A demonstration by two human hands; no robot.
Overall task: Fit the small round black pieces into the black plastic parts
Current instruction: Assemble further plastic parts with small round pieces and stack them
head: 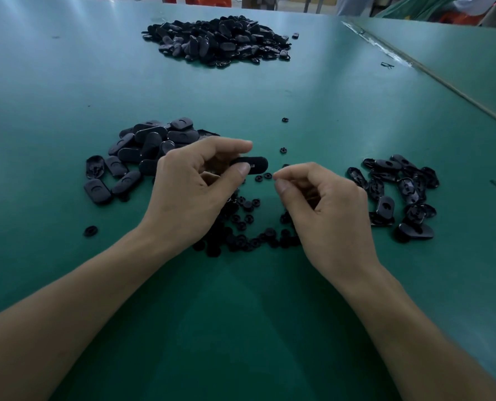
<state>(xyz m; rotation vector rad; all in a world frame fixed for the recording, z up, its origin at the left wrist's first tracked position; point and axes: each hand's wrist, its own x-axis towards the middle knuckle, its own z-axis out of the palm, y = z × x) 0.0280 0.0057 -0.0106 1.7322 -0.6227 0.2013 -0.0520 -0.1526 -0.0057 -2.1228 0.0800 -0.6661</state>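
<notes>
Pinching one black plastic part between thumb and forefinger, our left hand holds it over the green worktop, with the part's free end pointing toward our right hand. The right hand sits just beside that end, apart from it. Its fingers are curled and its thumb and forefinger tips are drawn together; we cannot tell whether anything is held between them. The small round black pieces lie scattered on the worktop under and between both hands, toward the near edge. A few strays sit just beyond the held part. Close to the left hand, on its outer side, is the left heap of plastic parts. The right heap lies beside the right hand. A far heap rests near the worktop's far edge.
</notes>
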